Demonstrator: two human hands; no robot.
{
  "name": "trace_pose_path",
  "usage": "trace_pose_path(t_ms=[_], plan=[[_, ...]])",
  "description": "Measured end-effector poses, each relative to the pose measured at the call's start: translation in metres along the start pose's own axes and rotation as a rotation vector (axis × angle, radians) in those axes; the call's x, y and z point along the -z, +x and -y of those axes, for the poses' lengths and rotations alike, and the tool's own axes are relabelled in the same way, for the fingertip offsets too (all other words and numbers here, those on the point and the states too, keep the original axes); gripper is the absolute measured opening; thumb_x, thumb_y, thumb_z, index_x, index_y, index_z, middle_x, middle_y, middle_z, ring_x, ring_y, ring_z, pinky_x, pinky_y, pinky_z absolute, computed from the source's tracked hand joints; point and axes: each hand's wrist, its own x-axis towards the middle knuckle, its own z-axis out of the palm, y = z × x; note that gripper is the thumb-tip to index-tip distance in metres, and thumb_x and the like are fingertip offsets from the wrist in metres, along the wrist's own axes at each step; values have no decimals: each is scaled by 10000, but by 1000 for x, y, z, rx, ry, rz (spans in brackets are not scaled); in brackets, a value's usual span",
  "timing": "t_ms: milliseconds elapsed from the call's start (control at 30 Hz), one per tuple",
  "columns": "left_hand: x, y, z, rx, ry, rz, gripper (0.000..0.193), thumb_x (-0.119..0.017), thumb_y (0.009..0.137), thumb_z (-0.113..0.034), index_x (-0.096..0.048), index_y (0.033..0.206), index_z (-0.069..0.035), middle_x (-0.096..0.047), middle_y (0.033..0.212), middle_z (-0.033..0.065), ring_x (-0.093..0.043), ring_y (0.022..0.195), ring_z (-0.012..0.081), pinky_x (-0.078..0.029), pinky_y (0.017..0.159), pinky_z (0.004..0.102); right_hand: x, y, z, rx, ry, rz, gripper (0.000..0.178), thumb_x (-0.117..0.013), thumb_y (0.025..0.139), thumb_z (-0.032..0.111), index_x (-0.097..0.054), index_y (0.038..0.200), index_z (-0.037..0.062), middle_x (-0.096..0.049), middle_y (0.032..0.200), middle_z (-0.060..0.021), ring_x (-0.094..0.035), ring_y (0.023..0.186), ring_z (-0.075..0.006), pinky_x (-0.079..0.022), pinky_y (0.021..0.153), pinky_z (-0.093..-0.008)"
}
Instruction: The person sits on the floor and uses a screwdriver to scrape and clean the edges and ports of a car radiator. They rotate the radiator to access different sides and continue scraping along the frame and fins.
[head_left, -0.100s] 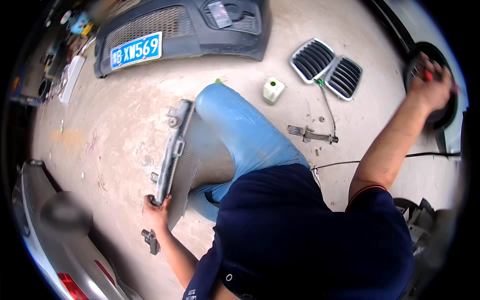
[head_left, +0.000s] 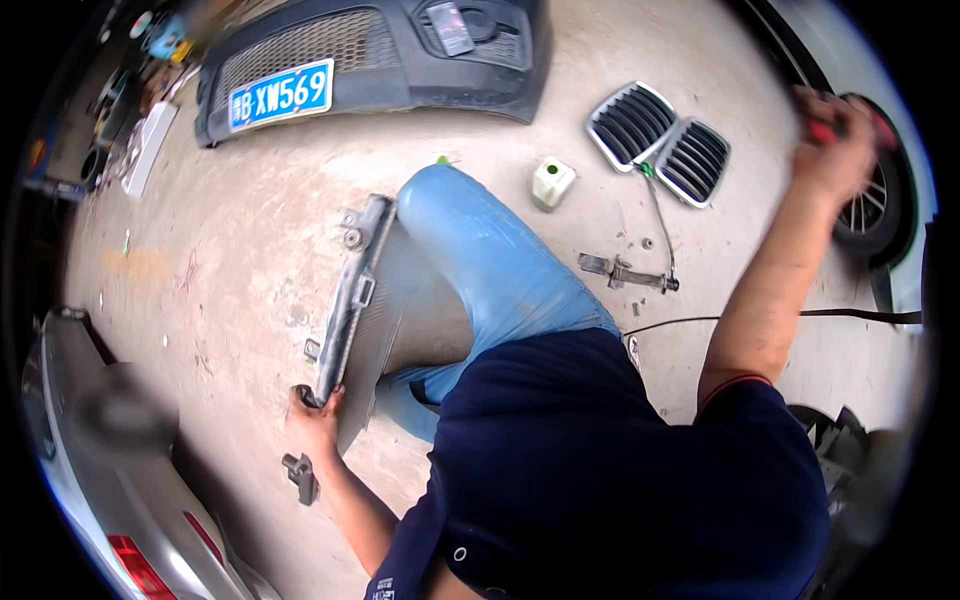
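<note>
The bumper [head_left: 400,45] is dark grey with a honeycomb mesh, its plate [head_left: 281,95] blue with white characters. The twin grille [head_left: 660,142] shows black slats in silver frames (quite shiny), and the small canister [head_left: 552,182] is pale cream with a green cap.

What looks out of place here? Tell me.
The car's front parts lie off the vehicle on the concrete floor: a dark bumper, a twin grille. The left hand grips a radiator propped on edge.

Stained concrete floor [head_left: 230,290] (daylit), car wheel [head_left: 872,205] at right.
</note>
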Motion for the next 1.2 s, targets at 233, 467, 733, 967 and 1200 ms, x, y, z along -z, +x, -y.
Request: trace_pose_path(t_ms=[233, 467, 733, 967, 1200], plan=[[0, 8, -12, 156, -84, 144, 733, -906, 669, -559, -653, 1093, -17, -656, 733, 190, -665, 707, 347, -523, 684, 441, 21, -265, -97, -1092, -566, 1066, 396, -757, 868, 157, -614, 1207, 10, -630, 855, -32, -599, 669, -126, -502, 628, -298], [-8, 2, 17, 77, -79, -9, 715, -921, 662, -546, -644, 1095, -48, -684, 779, 190, -699, 769, 378, -535, 691, 446, 333, -265, -49, -1675, -969, 804, 224, -712, 951, 253, -684, 964, 31, -682, 849, -37, -640, 775, -221, -517, 733, -395], [-12, 4, 4, 42, -40, 19, 626, -899, 687, -526, -646, 1025, -64, -675, 765, 178, -696, 751, 365, -538, 687, 425, 381, -277, -59, -1507, -1279, 756, 206, -684, 944, 241, -677, 984, 40, -703, 852, -60, -651, 787, -259, -526, 738, -418], [-12, 5, 5, 67, -43, 23, 660, -903, 654, -568, -673, 1024, -73, -677, 757, 144, -694, 753, 360, -543, 697, 422, 249, -248, -120, -1387, -1131, 919, 196, -680, 938, 229, -675, 989, 40, -703, 852, -62, -652, 785, -260, -526, 734, -418], [-17, 6, 9, -15, -58, -60, 693, -900, 646, -584, -681, 1051, -65, -677, 726, 131, -701, 753, 358, -552, 697, 415, 213, -241, -140, -1374, -1136, 1047, 187, -676, 932, 217, -673, 994, 41, -702, 852, -63, -652, 784, -261, -526, 730, -418]])
